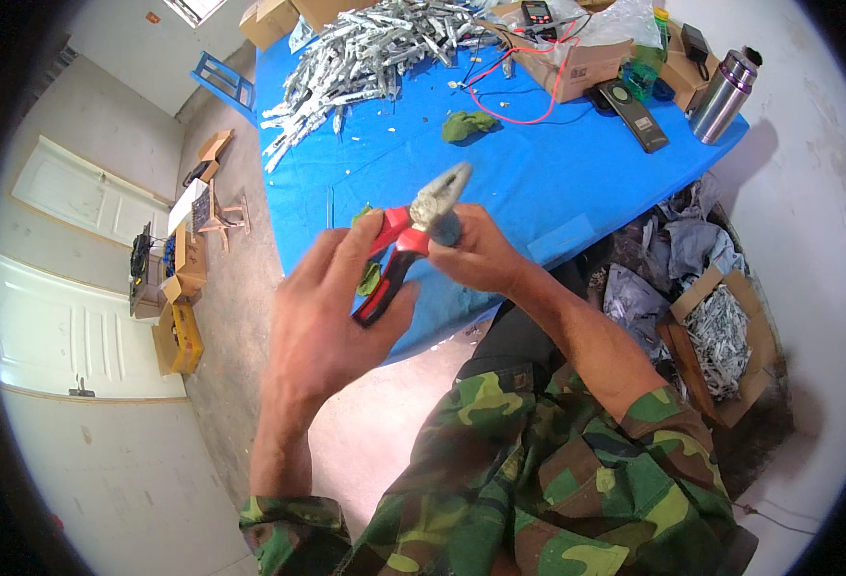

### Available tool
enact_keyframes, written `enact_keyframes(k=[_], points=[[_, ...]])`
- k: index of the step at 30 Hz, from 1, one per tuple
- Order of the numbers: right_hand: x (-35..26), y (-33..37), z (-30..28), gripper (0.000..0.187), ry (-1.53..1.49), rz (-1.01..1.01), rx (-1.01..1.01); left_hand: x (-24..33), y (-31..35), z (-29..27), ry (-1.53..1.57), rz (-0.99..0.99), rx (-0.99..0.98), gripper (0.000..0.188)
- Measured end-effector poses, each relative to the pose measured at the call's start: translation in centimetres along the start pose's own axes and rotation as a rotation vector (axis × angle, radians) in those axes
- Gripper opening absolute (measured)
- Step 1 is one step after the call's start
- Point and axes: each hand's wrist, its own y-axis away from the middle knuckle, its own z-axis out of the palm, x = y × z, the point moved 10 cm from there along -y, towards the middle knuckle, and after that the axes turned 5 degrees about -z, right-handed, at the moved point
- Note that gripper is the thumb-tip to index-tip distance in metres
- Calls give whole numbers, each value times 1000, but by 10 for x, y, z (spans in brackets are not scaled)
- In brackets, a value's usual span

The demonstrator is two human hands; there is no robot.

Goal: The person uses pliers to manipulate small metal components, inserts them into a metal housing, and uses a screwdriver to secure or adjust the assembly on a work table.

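Pliers (427, 213) sit just off the view's centre toward twelve o'clock, above the near part of a table (529, 182), their nose pointing to one o'clock and their handles to seven. The left hand (327, 312) is wrapped about the handles; the right hand (481, 252) pinches what looks like a blue-grey rag (446, 228) against the metal head, so the two are close together on one tool.

Smooth blue sheeting with faint creases covers the tabletop. Between eleven and twelve spreads a heap of silvery pieces (375, 60), slender and jumbled; at one stands a cardboard box (586, 73) with a meter (536, 13), clear plastic and a looping red lead (529, 121). A black handheld device (634, 117) lies between one and two, a steel flask (724, 101) at two. Crumpled green cloth (469, 126) rests toward twelve.

Around the table run pale walls and a dull concrete floor (234, 317). White panelled doors (82, 326) fill nine o'clock, near a yellow carton (187, 338); a blue chair (223, 88) stands between ten and eleven. At three, another open carton (755, 326) holds more silvery pieces beside dark, wrinkled bags (634, 300).

Grey metal forms the blunt, tapered head; red-and-black grips curve apart below it.
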Motion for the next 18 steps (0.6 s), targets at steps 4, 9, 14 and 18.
enact_keyframes(k=[4, 9, 14, 18], points=[[4, -1, 0, 15, -30, -35, -10, -1, 0, -4, -33, 42, 68, 62], [10, 2, 5, 12, -85, 30, -8, -4, 1, -10, 16, 5, 57, 59], [19, 6, -3, 14, 76, 160, -4, -12, 7, -93, 70, -30, 436, 46], [2, 0, 6, 8, 41, 119, 38, -15, 40, -179, 339, -173, 939, 49]])
